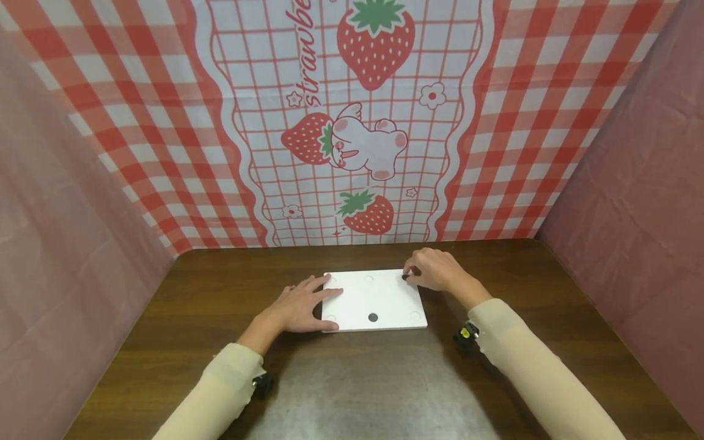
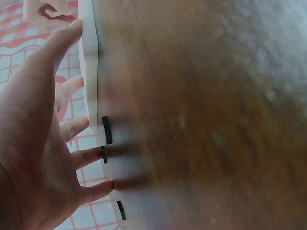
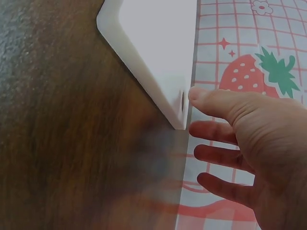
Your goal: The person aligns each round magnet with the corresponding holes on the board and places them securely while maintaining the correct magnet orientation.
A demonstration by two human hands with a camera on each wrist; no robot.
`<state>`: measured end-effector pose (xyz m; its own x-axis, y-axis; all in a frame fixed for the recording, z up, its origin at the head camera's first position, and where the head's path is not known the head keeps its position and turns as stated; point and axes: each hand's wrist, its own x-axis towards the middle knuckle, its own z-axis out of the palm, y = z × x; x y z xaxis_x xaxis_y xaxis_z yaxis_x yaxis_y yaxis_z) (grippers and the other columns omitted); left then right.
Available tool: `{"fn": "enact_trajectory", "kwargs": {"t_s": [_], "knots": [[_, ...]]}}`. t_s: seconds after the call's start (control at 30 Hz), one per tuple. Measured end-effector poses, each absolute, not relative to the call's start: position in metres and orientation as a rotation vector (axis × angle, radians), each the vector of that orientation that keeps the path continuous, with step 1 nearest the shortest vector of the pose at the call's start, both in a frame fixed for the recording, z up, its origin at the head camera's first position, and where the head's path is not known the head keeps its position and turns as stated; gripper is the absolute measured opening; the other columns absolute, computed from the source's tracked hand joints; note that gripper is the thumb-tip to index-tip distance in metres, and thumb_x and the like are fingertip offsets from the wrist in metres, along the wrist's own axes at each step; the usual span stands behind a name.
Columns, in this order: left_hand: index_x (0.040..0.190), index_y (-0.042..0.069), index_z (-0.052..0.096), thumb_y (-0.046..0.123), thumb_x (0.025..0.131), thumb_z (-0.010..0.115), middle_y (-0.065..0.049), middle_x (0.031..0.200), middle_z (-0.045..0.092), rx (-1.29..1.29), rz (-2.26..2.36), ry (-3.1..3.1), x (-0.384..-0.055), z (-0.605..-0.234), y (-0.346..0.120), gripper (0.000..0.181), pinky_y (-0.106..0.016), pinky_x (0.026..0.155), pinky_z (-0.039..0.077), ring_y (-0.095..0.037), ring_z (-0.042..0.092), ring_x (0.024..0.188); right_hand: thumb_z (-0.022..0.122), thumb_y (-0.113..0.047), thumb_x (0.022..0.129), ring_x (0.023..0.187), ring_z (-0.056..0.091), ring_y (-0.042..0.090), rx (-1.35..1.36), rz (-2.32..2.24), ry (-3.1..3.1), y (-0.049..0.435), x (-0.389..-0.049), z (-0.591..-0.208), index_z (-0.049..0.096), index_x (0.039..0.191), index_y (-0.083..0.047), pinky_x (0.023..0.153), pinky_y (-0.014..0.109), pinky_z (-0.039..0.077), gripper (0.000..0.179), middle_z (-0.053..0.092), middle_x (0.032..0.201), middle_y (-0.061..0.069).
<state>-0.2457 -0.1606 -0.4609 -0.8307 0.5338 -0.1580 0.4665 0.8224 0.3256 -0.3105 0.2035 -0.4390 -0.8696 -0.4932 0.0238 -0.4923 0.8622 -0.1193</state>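
Left to right: cream sleeve (image 1: 217,388) and dark wrist device (image 1: 263,385), then left hand (image 1: 299,305), fingers spread apart, not clamped on anything, thumb and two fingertips on the left end of the white rectangular board (image 1: 385,301); probably a light press so the board doesn't slide while the other hand works. Board lies flat on the wood-grain table (image 1: 181,305), between the two hands, likely put there so both reach it easily. One black disc (image 1: 373,317) sits at the middle of the near long side, apart from both hands, presumably seated in a recess like the others. Right hand (image 1: 437,269) at the far right corner, thumb and finger together, clamped on the held black disc (image 1: 405,277), likely a pinch by the rim because it's small; can't tell if it's seated. Then second sleeve (image 1: 528,360) and second wrist device (image 1: 465,335). Count: 1 board, 2 black discs (1 on board, 1 pinched), 4 bare round recesses, 2 hands, 2 sleeves, 2 wrist devices; left-wrist view adds 3 dark strips (image 2: 106,130) beyond the fingers, too unclear to name
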Motion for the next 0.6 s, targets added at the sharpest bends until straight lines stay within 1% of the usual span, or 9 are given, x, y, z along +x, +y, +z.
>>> {"fn": "enact_trajectory", "kwargs": {"t_s": [0.1,0.17,0.27,0.43,0.6], "knots": [[0.173,0.03,0.047,0.066,0.098,0.078,-0.011,0.189,0.027,0.772,0.406,2.764,-0.245,-0.461,-0.161,0.089,-0.088,0.126,0.03,-0.052,0.027,0.173,0.091,-0.028,0.097,0.098,0.069,0.021,-0.798,-0.189,3.043,0.207,-0.307,-0.439,0.088,0.117,-0.018,0.082,0.043,0.064,0.022,0.083,0.112,0.004],[0.173,0.03,0.047,0.066,0.098,0.078,-0.011,0.189,0.027,0.773,0.407,2.764,-0.245,-0.461,-0.161,0.089,-0.089,0.126,0.03,-0.052,0.027,0.173,0.091,-0.027,0.097,0.101,0.07,0.023,-0.789,-0.19,3.051,0.209,-0.305,-0.44,0.088,0.117,-0.018,0.085,0.046,0.065,0.022,0.083,0.116,0.006],[0.173,0.03,0.047,0.066,0.098,0.078,-0.011,0.189,0.028,0.772,0.408,2.765,-0.246,-0.461,-0.161,0.089,-0.089,0.126,0.03,-0.052,0.028,0.173,0.092,-0.027,0.096,0.102,0.072,0.024,-0.8,-0.175,3.064,0.213,-0.304,-0.441,0.088,0.116,-0.018,0.085,0.046,0.066,0.022,0.084,0.118,0.006],[0.173,0.03,0.046,0.066,0.098,0.077,-0.011,0.189,0.028,0.772,0.405,2.764,-0.246,-0.461,-0.161,0.089,-0.088,0.126,0.03,-0.052,0.028,0.173,0.091,-0.026,0.097,0.102,0.073,0.025,-0.829,-0.152,3.079,0.22,-0.303,-0.443,0.088,0.112,-0.019,0.083,0.048,0.066,0.017,0.083,0.114,0.005],[0.173,0.03,0.047,0.066,0.098,0.077,-0.011,0.189,0.028,0.78,0.408,2.763,-0.246,-0.462,-0.161,0.089,-0.089,0.125,0.03,-0.052,0.028,0.173,0.091,-0.026,0.097,0.108,0.075,0.029,-0.821,-0.151,3.09,0.227,-0.301,-0.443,0.089,0.114,-0.021,0.084,0.052,0.066,0.018,0.083,0.115,0.005]]}}
